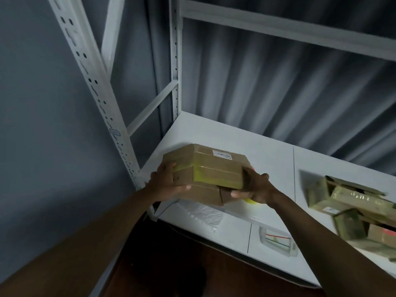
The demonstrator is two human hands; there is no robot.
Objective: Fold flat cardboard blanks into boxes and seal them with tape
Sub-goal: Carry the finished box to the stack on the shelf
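A brown cardboard box (pixel 214 168) with shiny tape across its top and a small white label is held over the left end of the white shelf (pixel 267 146). My left hand (pixel 165 181) grips its left side, fingers on the side and thumb along the front. My right hand (pixel 255 187) grips its right front corner. A bit of yellow tape roll (pixel 250 201) shows under my right hand, mostly hidden.
A blurred heap of taped boxes and cardboard pieces (pixel 351 213) lies on the shelf at the right. White metal rack posts (pixel 175 61) stand at the left and rear. Corrugated grey wall behind. A lower shelf (pixel 235 230) holds a white plastic item (pixel 276 239).
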